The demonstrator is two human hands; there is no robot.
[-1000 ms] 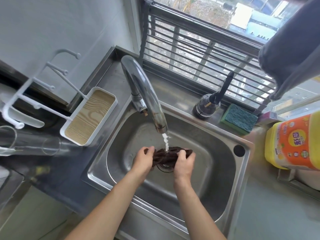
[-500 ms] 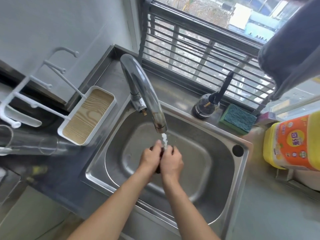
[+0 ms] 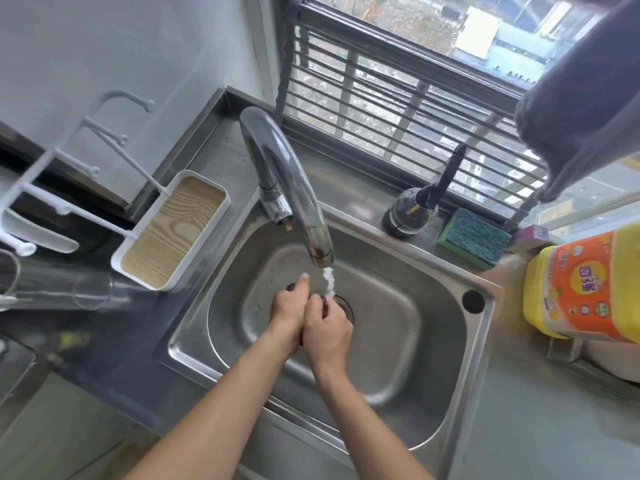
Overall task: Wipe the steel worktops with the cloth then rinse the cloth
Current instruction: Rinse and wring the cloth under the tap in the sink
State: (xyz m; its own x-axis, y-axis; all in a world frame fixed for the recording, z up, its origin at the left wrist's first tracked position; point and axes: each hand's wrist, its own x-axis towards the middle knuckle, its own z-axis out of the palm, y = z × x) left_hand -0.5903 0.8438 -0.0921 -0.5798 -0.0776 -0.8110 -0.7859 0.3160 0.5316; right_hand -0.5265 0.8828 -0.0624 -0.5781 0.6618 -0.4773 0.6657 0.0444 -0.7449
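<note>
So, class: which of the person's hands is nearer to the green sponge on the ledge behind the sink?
Right. The right hand sits under the running water, on the side toward the green sponge; the left hand, pressed against it, lies farther from the sponge.

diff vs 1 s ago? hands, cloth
The left hand and right hand have come together from holding the cloth stretched between them; both now bunch it under the tap's stream, so it is almost hidden. Water still running; sink, sponge and tray unchanged.
</note>
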